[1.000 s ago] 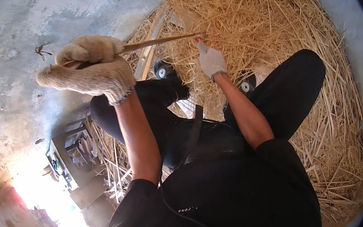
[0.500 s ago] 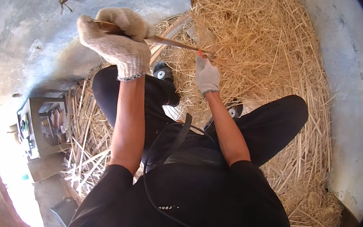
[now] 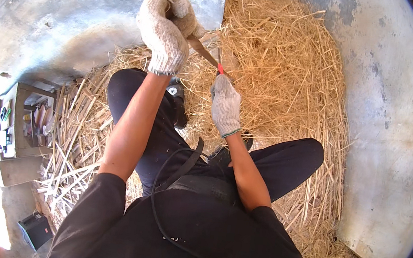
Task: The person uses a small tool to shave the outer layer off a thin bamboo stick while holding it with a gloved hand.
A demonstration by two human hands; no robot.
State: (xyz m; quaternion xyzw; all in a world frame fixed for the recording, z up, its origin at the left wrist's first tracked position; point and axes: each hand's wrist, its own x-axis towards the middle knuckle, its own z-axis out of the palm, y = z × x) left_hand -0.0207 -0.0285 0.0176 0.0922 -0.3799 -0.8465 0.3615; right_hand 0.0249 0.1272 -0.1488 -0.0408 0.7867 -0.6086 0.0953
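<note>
My left hand [image 3: 163, 31], in a knitted off-white glove, is closed round a flat brown strip [image 3: 204, 52] that looks like split bamboo. From this fist the strip slopes down to the right. My gloved right hand [image 3: 226, 103], lower and nearer to me, grips a small red-handled knife [image 3: 220, 69]. Its thin dark blade stands up against the strip; most of the handle is inside the glove. The strip's far end passes just above the right hand, over the straw-coloured shavings.
A deep heap of curly shavings [image 3: 285, 77] fills the floor ahead and right. Split sticks [image 3: 72, 148] lie on the left, beside a small wooden cabinet [image 3: 21, 147]. Worn plaster walls [image 3: 382, 125] close in on both sides. A black box [image 3: 35, 229] stands lower left.
My left hand has come up and rightward, closer to the right hand. The strip now slants more steeply. The right hand sits slightly lower, and the whole view has shifted.
</note>
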